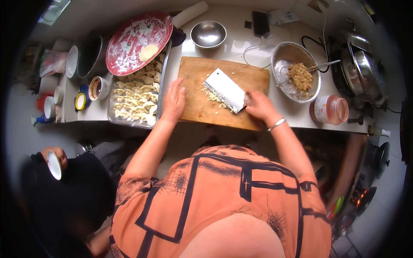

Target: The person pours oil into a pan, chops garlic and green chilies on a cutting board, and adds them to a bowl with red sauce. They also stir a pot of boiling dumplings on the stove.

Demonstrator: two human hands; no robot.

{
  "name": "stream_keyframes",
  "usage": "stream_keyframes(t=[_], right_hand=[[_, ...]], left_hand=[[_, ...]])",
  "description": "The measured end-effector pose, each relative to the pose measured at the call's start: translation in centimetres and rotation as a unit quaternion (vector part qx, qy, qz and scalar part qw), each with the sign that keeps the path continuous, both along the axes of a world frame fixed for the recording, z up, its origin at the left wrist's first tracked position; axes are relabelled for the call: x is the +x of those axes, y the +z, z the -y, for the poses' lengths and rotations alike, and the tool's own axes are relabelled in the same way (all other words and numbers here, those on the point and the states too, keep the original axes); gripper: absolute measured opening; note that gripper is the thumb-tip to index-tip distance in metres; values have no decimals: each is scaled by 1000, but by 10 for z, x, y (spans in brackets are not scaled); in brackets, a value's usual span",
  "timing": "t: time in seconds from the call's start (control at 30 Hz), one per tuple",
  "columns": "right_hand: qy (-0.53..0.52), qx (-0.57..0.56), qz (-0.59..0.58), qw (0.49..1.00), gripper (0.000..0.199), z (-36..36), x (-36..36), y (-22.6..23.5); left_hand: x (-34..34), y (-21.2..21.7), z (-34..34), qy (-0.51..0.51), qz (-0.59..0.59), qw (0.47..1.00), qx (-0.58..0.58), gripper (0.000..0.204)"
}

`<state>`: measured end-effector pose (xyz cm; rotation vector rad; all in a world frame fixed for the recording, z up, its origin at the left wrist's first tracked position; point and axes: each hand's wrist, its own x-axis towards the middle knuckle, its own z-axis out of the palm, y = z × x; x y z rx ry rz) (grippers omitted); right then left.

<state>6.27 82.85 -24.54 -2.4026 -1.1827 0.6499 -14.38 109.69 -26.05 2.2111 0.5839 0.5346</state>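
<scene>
**Chopping under way on the board**

A small pile of pale chopped bits (214,97) lies mid-board on the brown wooden cutting board (206,86), only partly minced. The broad steel cleaver (225,89) is gripped by the closed right hand (257,105); the left hand (174,101) is laid flat, open, empty. A tray of folded dumplings (135,96) is set alongside on the table (241,41).

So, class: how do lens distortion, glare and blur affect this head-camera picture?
Head view: fisheye bends the counter edge and blackens the corners; glare whitens the cleaver blade in the right hand; the dark-clothed person at lower left is dim and soft; the centre stays sharp.
</scene>
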Motion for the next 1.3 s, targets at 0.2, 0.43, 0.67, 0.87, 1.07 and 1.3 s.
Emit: stream_keyframes(t=[0.2, 0.43, 0.67, 0.87, 1.07, 1.3], right_hand=[[-138, 66, -160, 975, 30, 32, -13, 37], [-156, 39, 14, 987, 30, 48, -46, 36], [-112, 84, 58, 989, 29, 45, -39, 33], [-87, 22, 145, 985, 22, 17, -2, 19], [20, 48, 91, 994, 23, 11, -35, 21], [-2, -10, 8, 1000, 20, 3, -32, 20]], left_hand=[[4, -27, 34, -65, -65, 996, 15, 48], [56, -39, 96, -101, -293, 945, 108, 67], [88, -44, 51, -92, -100, 986, 92, 59], [117, -53, 44, -170, -135, 968, 129, 53], [58, -47, 55, -179, 43, 982, 43, 46], [9, -34, 51, -29, 32, 996, -83, 33]])
